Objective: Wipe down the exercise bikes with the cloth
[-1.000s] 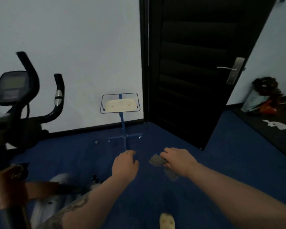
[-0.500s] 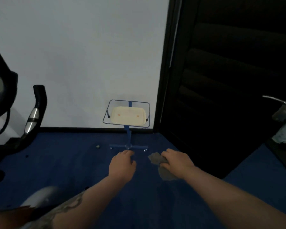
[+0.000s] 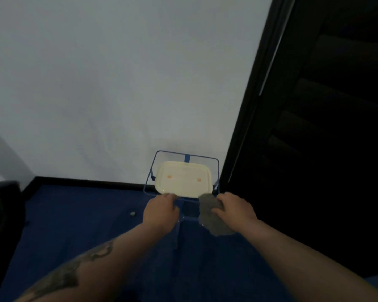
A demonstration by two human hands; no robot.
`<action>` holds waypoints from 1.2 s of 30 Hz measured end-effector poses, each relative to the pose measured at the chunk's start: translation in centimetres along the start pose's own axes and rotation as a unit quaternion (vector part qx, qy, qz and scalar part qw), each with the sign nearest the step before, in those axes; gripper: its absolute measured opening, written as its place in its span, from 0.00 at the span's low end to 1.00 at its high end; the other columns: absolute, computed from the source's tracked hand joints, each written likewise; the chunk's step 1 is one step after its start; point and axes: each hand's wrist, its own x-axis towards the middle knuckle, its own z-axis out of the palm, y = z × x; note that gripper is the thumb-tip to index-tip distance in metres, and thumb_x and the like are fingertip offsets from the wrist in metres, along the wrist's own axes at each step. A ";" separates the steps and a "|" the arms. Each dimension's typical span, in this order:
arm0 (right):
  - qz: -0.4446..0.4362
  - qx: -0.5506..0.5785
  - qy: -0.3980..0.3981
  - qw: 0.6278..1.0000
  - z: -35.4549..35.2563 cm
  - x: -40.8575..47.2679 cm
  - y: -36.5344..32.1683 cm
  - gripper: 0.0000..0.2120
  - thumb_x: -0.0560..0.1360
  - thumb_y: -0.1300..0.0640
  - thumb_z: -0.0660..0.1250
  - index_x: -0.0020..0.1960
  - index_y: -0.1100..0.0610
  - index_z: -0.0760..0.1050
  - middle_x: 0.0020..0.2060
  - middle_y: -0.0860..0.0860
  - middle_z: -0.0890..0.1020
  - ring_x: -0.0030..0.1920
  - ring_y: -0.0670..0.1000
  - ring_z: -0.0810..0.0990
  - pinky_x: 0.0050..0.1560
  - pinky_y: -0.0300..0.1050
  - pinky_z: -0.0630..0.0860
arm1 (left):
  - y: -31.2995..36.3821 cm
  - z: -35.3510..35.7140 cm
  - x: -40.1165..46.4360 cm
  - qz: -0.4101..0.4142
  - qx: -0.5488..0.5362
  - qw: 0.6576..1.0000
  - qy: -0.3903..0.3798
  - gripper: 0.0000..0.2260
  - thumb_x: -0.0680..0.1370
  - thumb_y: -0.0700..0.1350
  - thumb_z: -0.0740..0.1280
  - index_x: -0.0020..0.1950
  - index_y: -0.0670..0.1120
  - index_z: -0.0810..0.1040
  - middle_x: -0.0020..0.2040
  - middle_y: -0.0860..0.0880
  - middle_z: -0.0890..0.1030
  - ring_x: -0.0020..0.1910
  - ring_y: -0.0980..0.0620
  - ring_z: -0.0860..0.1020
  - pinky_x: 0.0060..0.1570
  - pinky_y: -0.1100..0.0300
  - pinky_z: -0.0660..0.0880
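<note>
A: Edges first. What hems you in?

B: White wall [image 3: 118, 83] from 10 to 12 o'clock, black baseboard [image 3: 85, 182] along its foot. Dark door [image 3: 325, 127] fills 1 to 3 o'clock, its frame edge dropping just beside the blue wire stand [image 3: 218, 168]. Open blue floor [image 3: 74, 225] runs from 7 to 9 o'clock, up to a dark part of the exercise bike [image 3: 2, 205] at the 9 o'clock edge.

A: Your hands?

B: Your right hand [image 3: 235, 209] has its fingers curled round the grey cloth [image 3: 212, 216], which hangs loose below the grip, just short of the stand's near rim. Your left hand [image 3: 160, 209] is curled and holds nothing, knuckles at that rim.

A: Counts?

B: One cloth. One stand, one cream tray [image 3: 183, 178] in it with two orange spots. One small pale object [image 3: 132, 213] on the floor left of the left hand; can't tell what. One bike part in view.
</note>
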 end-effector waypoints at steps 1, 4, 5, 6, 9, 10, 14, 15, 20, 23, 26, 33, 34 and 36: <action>0.018 0.024 0.003 1.000 -0.2 1.3 -0.2 0.10 0.79 0.46 0.61 0.43 0.51 0.71 0.44 0.48 0.74 0.43 0.50 0.76 0.40 0.46 0.73 | -0.2 -0.2 1.3 -0.005 -0.004 1.000 -0.005 0.16 0.79 0.44 0.59 0.66 0.48 0.74 0.64 0.49 0.77 0.59 0.47 0.76 0.56 0.54 0.73; 0.072 0.076 0.002 0.995 -0.1 4.8 -0.4 0.09 0.78 0.50 0.61 0.42 0.52 0.71 0.43 0.50 0.77 0.43 0.51 0.77 0.40 0.47 0.76 | -0.9 -0.2 4.3 -0.020 -0.024 0.999 -0.030 0.18 0.79 0.44 0.59 0.70 0.47 0.72 0.67 0.49 0.74 0.62 0.47 0.74 0.59 0.54 0.72; 0.088 0.084 -0.002 0.993 0.1 6.1 -0.4 0.08 0.78 0.51 0.61 0.43 0.53 0.72 0.43 0.51 0.78 0.43 0.52 0.78 0.41 0.47 0.76 | -1.2 -0.1 5.4 -0.024 -0.027 0.999 -0.037 0.18 0.80 0.44 0.59 0.70 0.48 0.71 0.68 0.49 0.74 0.62 0.47 0.74 0.59 0.54 0.72; 0.104 0.089 -0.006 0.991 0.3 7.4 -0.4 0.08 0.78 0.51 0.61 0.44 0.54 0.72 0.43 0.51 0.78 0.44 0.52 0.78 0.42 0.48 0.77 | -1.4 0.1 6.6 -0.029 -0.031 0.998 -0.041 0.19 0.80 0.44 0.59 0.70 0.48 0.71 0.68 0.49 0.74 0.62 0.47 0.74 0.60 0.54 0.72; 0.135 0.098 -0.022 0.986 1.4 11.7 0.4 0.09 0.77 0.50 0.62 0.47 0.56 0.74 0.44 0.53 0.79 0.44 0.53 0.78 0.40 0.46 0.75 | -2.4 0.8 9.9 -0.045 -0.041 0.997 -0.043 0.19 0.80 0.45 0.59 0.71 0.49 0.71 0.68 0.50 0.73 0.62 0.47 0.73 0.60 0.52 0.72; 0.134 0.100 -0.027 0.986 1.9 13.1 0.7 0.09 0.78 0.51 0.62 0.47 0.56 0.74 0.44 0.53 0.79 0.43 0.53 0.78 0.40 0.46 0.74 | -2.9 1.0 10.8 -0.052 -0.044 0.997 -0.044 0.19 0.80 0.45 0.59 0.71 0.49 0.70 0.69 0.50 0.73 0.62 0.47 0.73 0.61 0.52 0.71; 0.123 0.117 -0.040 0.985 3.9 19.3 1.6 0.08 0.77 0.53 0.64 0.53 0.56 0.75 0.50 0.54 0.80 0.48 0.55 0.79 0.44 0.48 0.77 | -4.8 2.5 14.1 -0.087 -0.045 0.993 -0.064 0.19 0.80 0.45 0.59 0.71 0.48 0.70 0.69 0.50 0.73 0.64 0.49 0.73 0.62 0.53 0.70; 0.124 0.122 -0.042 0.984 4.3 20.9 1.8 0.11 0.77 0.53 0.65 0.57 0.55 0.76 0.52 0.53 0.80 0.49 0.55 0.79 0.45 0.46 0.76 | -5.3 2.9 14.9 -0.098 -0.043 0.992 -0.074 0.19 0.80 0.45 0.59 0.71 0.48 0.71 0.69 0.50 0.74 0.64 0.49 0.73 0.62 0.53 0.70; 0.135 0.118 -0.036 0.983 7.5 29.1 3.1 0.10 0.76 0.54 0.66 0.55 0.57 0.75 0.49 0.54 0.80 0.41 0.51 0.75 0.38 0.44 0.71 | -6.7 5.2 19.3 -0.162 -0.054 0.982 -0.084 0.19 0.79 0.45 0.59 0.70 0.49 0.71 0.68 0.51 0.74 0.63 0.48 0.73 0.61 0.52 0.71; 0.152 0.124 -0.037 0.980 9.9 33.1 3.4 0.12 0.78 0.52 0.65 0.56 0.58 0.73 0.52 0.55 0.79 0.46 0.53 0.78 0.41 0.45 0.74 | -7.4 6.9 21.1 -0.202 -0.078 0.972 -0.087 0.19 0.78 0.45 0.59 0.70 0.50 0.71 0.68 0.51 0.74 0.64 0.47 0.73 0.60 0.52 0.72; 0.159 0.143 -0.052 0.975 12.3 35.8 3.2 0.13 0.79 0.55 0.65 0.61 0.59 0.71 0.56 0.57 0.77 0.51 0.57 0.79 0.49 0.51 0.77 | -7.5 8.5 21.7 -0.235 -0.099 0.963 -0.089 0.19 0.78 0.44 0.59 0.70 0.50 0.72 0.67 0.51 0.75 0.62 0.49 0.74 0.59 0.53 0.72; 0.193 0.248 -0.147 0.938 16.1 37.2 0.8 0.16 0.77 0.60 0.67 0.63 0.58 0.71 0.59 0.56 0.78 0.59 0.56 0.77 0.62 0.50 0.74 | -7.9 9.4 20.3 -0.323 -0.121 0.934 -0.089 0.19 0.78 0.45 0.60 0.69 0.53 0.72 0.67 0.51 0.75 0.63 0.48 0.74 0.59 0.53 0.72; 0.190 0.264 -0.155 0.933 16.3 36.8 0.6 0.15 0.77 0.61 0.67 0.62 0.58 0.72 0.59 0.56 0.78 0.58 0.56 0.77 0.61 0.50 0.74 | -8.0 9.1 20.1 -0.325 -0.119 0.934 -0.088 0.19 0.78 0.45 0.60 0.70 0.52 0.72 0.68 0.51 0.74 0.64 0.48 0.73 0.59 0.53 0.71; 0.171 0.271 -0.168 0.932 15.9 35.5 0.3 0.12 0.76 0.63 0.66 0.59 0.56 0.72 0.56 0.54 0.79 0.57 0.55 0.77 0.57 0.47 0.74 | -8.0 8.5 19.8 -0.326 -0.118 0.934 -0.087 0.20 0.78 0.45 0.60 0.70 0.52 0.71 0.68 0.50 0.74 0.64 0.48 0.73 0.59 0.53 0.71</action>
